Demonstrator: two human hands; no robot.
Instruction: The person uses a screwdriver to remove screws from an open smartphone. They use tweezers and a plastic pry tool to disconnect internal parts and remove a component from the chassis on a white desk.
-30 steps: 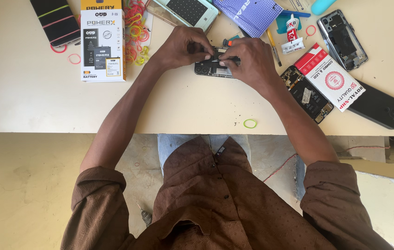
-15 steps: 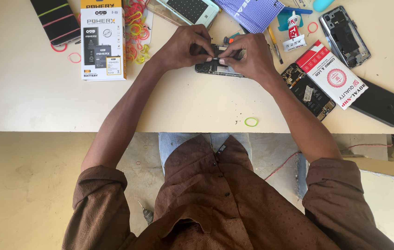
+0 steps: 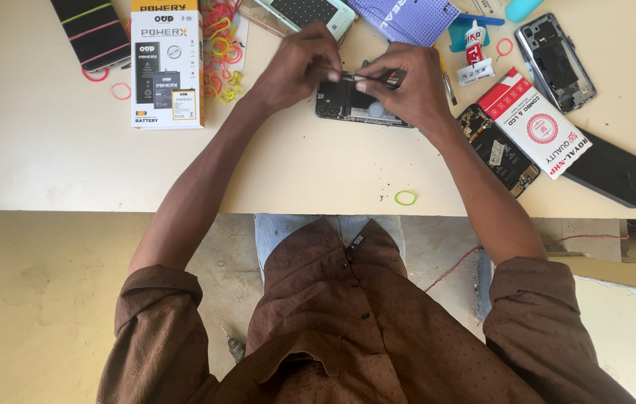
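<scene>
An opened phone (image 3: 342, 102) with its back cover off lies on the cream table (image 3: 56, 157), insides facing up. My left hand (image 3: 299, 63) rests its fingertips on the phone's upper edge. My right hand (image 3: 405, 84) covers the phone's right half and pinches a thin light-coloured strip or tool (image 3: 367, 77) over the insides. What the strip is cannot be made out.
A white battery box (image 3: 166, 71) and loose rubber bands (image 3: 221, 45) lie at the left. A red-and-white box (image 3: 533, 123), a glue tube (image 3: 473, 41), other opened phones (image 3: 555, 51) and a black phone (image 3: 608, 170) lie at the right. A green band (image 3: 405, 197) sits near the front edge.
My right hand has shifted slightly on the phone and now pinches the thin strip above it. My left hand stays at the phone's upper edge.
</scene>
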